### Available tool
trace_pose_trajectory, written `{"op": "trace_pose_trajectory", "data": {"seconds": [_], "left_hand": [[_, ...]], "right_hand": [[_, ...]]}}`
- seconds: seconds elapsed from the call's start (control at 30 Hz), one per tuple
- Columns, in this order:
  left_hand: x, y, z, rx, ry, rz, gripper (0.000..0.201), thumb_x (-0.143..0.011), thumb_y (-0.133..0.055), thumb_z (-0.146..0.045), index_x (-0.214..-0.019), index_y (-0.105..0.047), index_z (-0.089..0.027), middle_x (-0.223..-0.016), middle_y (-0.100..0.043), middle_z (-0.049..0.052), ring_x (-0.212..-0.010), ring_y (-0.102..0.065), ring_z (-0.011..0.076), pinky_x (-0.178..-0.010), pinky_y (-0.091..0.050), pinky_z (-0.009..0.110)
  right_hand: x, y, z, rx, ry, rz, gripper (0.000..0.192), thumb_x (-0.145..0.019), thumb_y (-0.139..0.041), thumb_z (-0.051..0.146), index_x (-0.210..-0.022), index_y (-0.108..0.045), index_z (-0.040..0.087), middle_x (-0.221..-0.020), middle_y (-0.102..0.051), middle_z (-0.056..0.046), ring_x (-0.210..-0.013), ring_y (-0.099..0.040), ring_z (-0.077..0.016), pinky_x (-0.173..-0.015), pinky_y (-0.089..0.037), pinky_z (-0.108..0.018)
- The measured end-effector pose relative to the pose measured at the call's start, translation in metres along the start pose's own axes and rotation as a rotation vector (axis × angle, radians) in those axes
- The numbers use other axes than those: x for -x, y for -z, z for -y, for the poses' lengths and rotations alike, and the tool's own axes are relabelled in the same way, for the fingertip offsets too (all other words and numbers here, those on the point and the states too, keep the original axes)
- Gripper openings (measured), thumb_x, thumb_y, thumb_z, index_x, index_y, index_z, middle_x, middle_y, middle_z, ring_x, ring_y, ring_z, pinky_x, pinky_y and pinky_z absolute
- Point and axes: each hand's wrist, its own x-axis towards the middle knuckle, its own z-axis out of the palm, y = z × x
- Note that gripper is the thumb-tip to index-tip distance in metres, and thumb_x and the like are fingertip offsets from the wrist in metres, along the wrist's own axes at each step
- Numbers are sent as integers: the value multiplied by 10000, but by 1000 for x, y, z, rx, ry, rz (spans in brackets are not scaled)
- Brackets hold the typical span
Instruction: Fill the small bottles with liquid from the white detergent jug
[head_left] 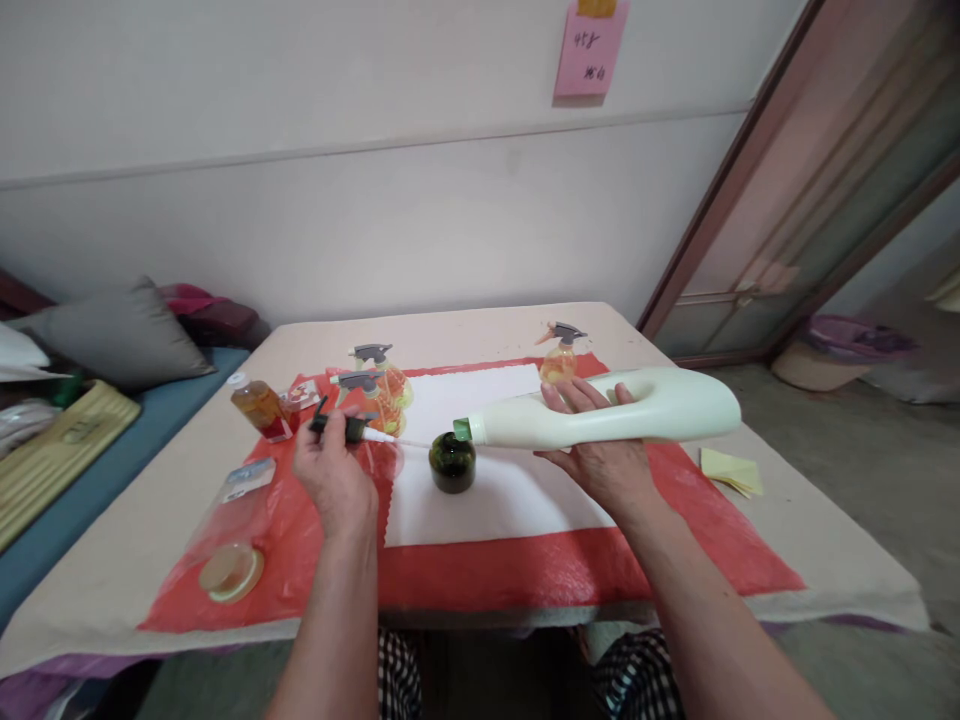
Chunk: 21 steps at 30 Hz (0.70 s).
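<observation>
**Two hands at a refill: big bottle tipped over a small green one**

Two hands are busy over the white sheet (480, 480) in the middle of the red mat (570, 575). The right hand (600, 455) cradles a large pale jug (622, 408) from beneath, fingers curled up around its handle end, holding it almost level with its green spout pointing left. That spout hangs just above the open mouth of a small dark green bottle (452, 462), which stands upright on the white sheet. Whether liquid is running, I cannot tell.

The left hand (334, 470) is closed around a dark spray head (346, 427), its thin white dip tube reaching right toward the green bottle. So the bottle's top looks to be off and held aside.

As I judge it, the step in hand is filling the small bottle from the jug. The next move would call for a steady tilt with the spout kept centred over the narrow neck, since the bottle is light and unheld.

Other containers: three small spray bottles with grey heads and orange-yellow liquid stand farther back, two (379, 385) at left of the sheet and one (561, 358) at the far right. A capped bottle of amber liquid (259, 405) stands far left. A clear bottle (229, 545) lies near left, holding little that I can make out.
</observation>
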Motion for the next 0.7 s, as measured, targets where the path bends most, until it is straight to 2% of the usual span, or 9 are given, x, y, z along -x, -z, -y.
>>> {"op": "trace_pose_trajectory", "data": {"seconds": [0.37,0.57,0.7], "left_hand": [[1,-1,-1,-15,5,-1,172,-780,-732,-294,-846,-617,-184,-821,-717,16,-756,-697,146,-755,-559,297],[2,-2,0,1,13,-2,187,-764,-753,-293,-835,-620,-183,-808,-725,15,-747,-698,145,-752,-556,297],[2,-2,-1,4,14,-5,196,-762,-759,-301,-821,-621,-176,-812,-727,25,-737,-690,140,-741,-551,288]], "right_hand": [[0,-1,-1,19,6,-9,812,-965,-665,382,-1641,-252,205,-1415,-649,-168,-1363,-563,-358,-1226,-218,-606],[0,-1,0,21,10,-14,788,-960,-678,397,-1622,-301,194,-1416,-647,-174,-1357,-567,-357,-1227,-217,-609],[0,0,0,6,-5,11,823,-957,-683,393,-1642,-262,218,-1432,-638,-161,-1383,-543,-354,-1227,-227,-611]]}}
